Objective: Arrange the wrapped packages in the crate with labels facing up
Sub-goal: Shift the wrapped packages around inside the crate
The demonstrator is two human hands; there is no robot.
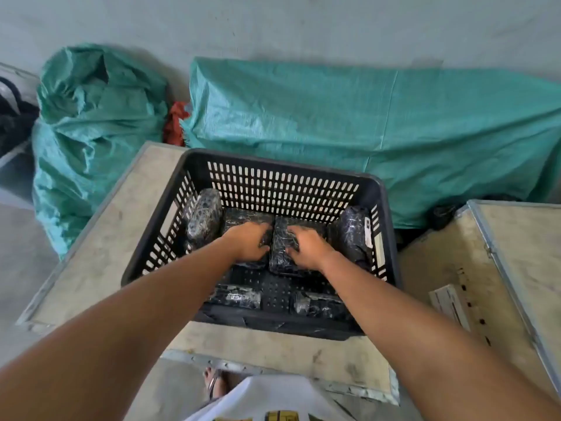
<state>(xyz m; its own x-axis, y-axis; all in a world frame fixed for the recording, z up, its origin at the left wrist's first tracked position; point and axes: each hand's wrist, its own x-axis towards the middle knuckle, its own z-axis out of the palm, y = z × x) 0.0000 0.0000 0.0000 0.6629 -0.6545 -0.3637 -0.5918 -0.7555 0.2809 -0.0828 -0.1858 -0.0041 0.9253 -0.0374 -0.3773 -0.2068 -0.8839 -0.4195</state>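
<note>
A black slotted plastic crate [282, 167] stands on a pale wooden box. Several black film-wrapped packages lie inside. Both my hands reach down into it. My left hand [249, 241] rests on a flat package [243, 218] at the crate's middle. My right hand [306, 247] grips the neighbouring package [282, 238] just to its right. One package [203, 218] leans upright against the left wall. Another [353, 235] leans on the right wall with a white label showing on its side. Two more packages [239, 296] [318, 303] lie near the front wall.
The wooden box top [121, 226] has metal-edged corners. A second wooden box [491, 268] with a white sticker stands at the right. Green woven sacks [94, 123] [364, 129] lie behind on the floor. My sandalled foot [214, 384] shows below.
</note>
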